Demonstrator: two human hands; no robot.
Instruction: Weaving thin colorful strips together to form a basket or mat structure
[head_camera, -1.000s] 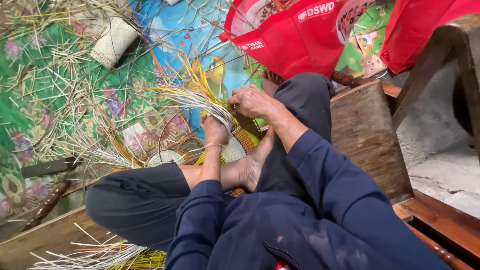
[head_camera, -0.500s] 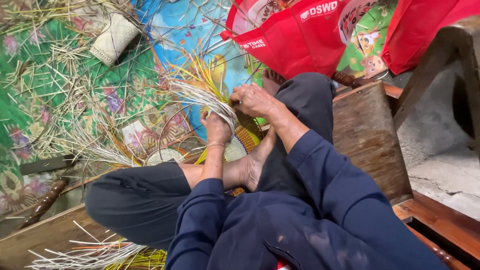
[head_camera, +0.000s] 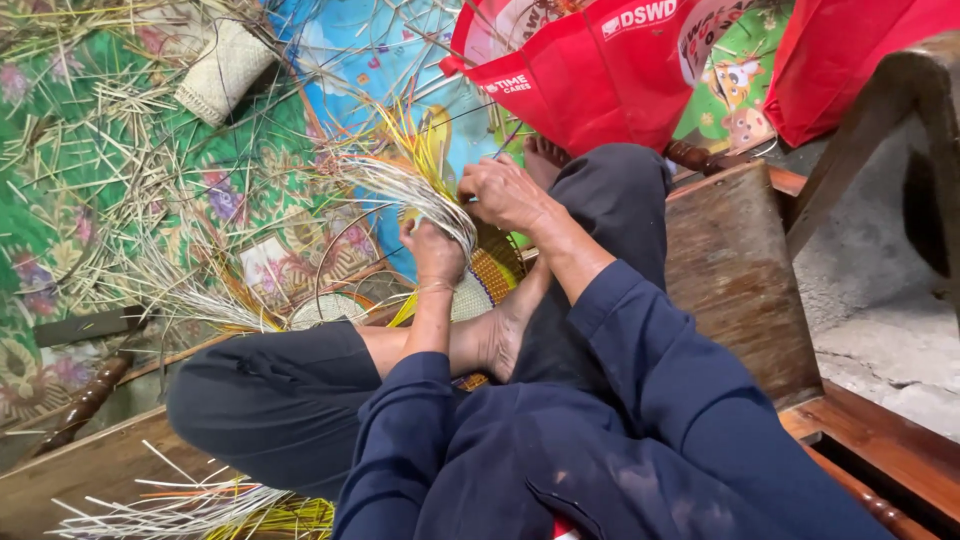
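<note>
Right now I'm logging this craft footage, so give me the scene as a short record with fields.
left hand: left hand grips the fanned bundle of pale and yellow straw strips
right hand: right hand pinches strips at the bundle's base
work piece: round woven orange-and-cream straw mat, under the hands and bare foot
seat: worn wooden bench
behind: red fabric tote bag
floor: loose straw on green floral cloth

We sit cross-legged on a wooden bench (head_camera: 740, 270), our left hand (head_camera: 435, 255) just below and left of our right hand (head_camera: 505, 190), both on a bundle of strips (head_camera: 405, 185) fanning out to the left. A woven piece (head_camera: 480, 285) lies beneath them, against our foot (head_camera: 500, 335). Bags (head_camera: 590, 75) stand behind our knee; loose strips (head_camera: 110, 130) litter the mat (head_camera: 60, 220) at left, a small woven piece (head_camera: 222, 72) at its far side.
</note>
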